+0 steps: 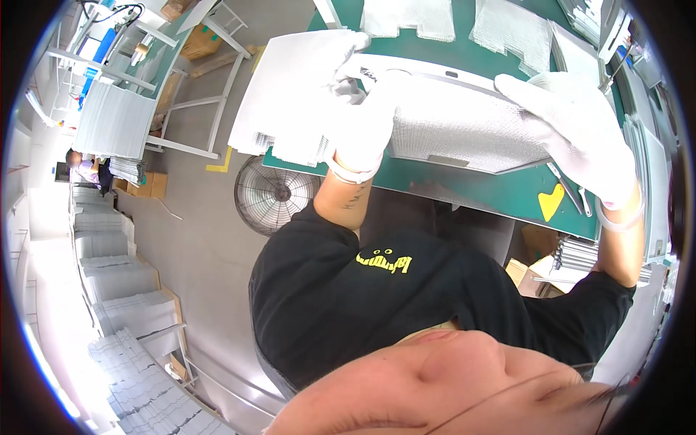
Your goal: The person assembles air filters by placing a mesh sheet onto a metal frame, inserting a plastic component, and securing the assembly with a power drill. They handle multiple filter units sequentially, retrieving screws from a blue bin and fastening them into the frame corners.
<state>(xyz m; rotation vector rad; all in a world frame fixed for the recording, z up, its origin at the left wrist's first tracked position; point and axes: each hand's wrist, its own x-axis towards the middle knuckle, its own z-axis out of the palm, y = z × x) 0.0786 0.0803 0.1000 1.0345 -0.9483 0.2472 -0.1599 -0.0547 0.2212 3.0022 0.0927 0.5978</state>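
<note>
A framed mesh panel (464, 130), silver with a pale rim, stands tilted over the green tabletop in front of me. My left hand (362, 109), in a white glove, is at its left end with fingers curled; a small dark patterned bit shows by the fingertips, too small to name. At the right end, my gloved right hand (573, 130) grips the panel, fingers stretched along the upper edge and thumb lower down. The glove covers that end. Beside my left hand lies a stack of white mesh sheets (279, 94).
More mesh sheets (409, 18) lie on the far side of the green table (471, 192). Near its front right edge are a yellow scraper (551, 202) and a dark-handled tool (569, 187). A floor fan (274, 194) stands left of the table. Stacked panels (119, 268) line the far left, where another person (85, 168) is.
</note>
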